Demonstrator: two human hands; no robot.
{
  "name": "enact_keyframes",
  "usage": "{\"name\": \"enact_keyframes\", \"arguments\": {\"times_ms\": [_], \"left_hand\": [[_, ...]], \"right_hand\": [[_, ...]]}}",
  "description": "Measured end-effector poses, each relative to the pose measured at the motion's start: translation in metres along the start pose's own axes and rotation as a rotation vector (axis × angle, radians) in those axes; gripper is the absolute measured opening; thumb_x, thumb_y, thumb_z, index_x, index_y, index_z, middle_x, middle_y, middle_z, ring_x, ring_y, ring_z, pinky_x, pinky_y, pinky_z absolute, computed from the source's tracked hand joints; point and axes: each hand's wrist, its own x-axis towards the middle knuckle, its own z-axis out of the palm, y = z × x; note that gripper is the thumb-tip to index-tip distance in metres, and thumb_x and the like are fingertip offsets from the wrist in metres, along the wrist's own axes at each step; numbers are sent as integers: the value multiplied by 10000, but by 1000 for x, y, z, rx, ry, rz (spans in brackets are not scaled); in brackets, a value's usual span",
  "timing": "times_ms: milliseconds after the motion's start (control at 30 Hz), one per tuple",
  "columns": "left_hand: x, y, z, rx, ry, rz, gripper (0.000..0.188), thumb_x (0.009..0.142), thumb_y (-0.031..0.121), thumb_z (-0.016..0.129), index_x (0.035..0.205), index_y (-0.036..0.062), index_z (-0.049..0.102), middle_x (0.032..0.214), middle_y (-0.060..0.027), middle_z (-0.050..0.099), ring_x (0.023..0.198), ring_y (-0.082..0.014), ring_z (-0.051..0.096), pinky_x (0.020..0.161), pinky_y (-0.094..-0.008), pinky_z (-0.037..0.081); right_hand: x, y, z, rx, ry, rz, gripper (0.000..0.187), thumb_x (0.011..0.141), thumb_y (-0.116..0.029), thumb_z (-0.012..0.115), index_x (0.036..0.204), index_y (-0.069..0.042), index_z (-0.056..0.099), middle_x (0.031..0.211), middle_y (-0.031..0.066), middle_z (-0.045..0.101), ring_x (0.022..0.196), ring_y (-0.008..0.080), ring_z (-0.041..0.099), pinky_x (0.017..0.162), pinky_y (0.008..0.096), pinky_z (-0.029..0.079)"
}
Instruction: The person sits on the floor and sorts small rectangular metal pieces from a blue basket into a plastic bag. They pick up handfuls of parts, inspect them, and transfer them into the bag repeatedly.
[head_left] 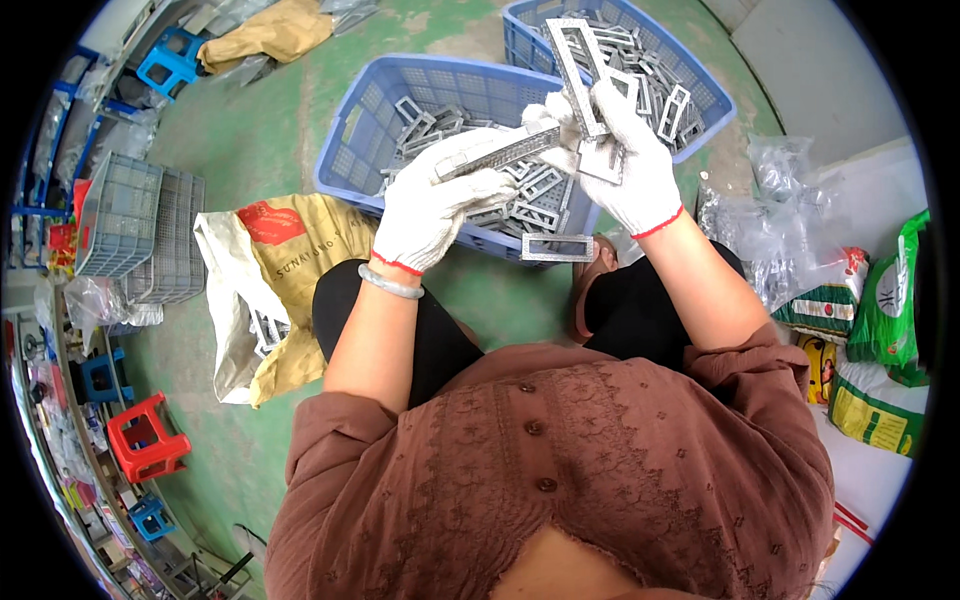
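White knit gloves with red cuffs cover both my hands, which are raised over a blue plastic basket [345, 150]. My left hand [418, 210] is closed around a grey rectangular metal frame [505, 152], which slants up toward the right. Held in my right hand [640, 165] are several similar frames, one long frame [566, 80] standing upright and a shorter one [602, 168] below it. The tip of the left frame meets the right-hand fingers, and whether they grip it too is hidden. Loose frames [540, 215] fill the basket below; one frame [557, 247] lies across its near rim.
A second blue basket [715, 105] of frames stands behind at right. An open yellow-white sack [320, 240] with frames inside is at left. Grey crates [120, 215], a red stool [148, 438] and shelving line the left side. Clear plastic bags [785, 240] and a green bag [890, 300] lie at right.
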Motion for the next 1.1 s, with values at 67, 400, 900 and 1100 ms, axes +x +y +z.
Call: {"name": "enact_keyframes", "arguments": {"times_ms": [67,400,900,1100], "left_hand": [[0,0,0,29,3,-2,435,875,-51,628,1297,-80,525,1206,-204,644,959,-255,697,832,-342,581],[0,-4,-4,93,32,24,429,870,-55,634,1289,-77,545,1199,-189,653,980,-246,693,868,-348,581],[-3,-56,-20,-144,68,-206,284,951,102,617,1184,-56,577,1091,-165,657,955,-297,687,854,-470,597],[-13,-73,-19,304,-143,-41,218,930,111,654,1071,-55,643,1057,-167,668,954,-304,675,861,-451,591]], "right_hand": [[1,1,0,7,-5,-20,348,1031,-319,507,1156,-18,628,1098,122,682,1110,281,638,979,494,511],[3,2,-1,-43,-10,1,380,1038,-311,486,1168,21,618,1124,162,674,1096,308,646,991,465,511],[-13,-6,-23,-334,291,76,299,967,-264,618,1136,-19,646,1028,147,709,886,247,700,730,335,559],[-12,-24,-15,-460,252,99,321,952,-246,647,1119,28,630,956,161,692,798,245,675,757,388,578]]}}
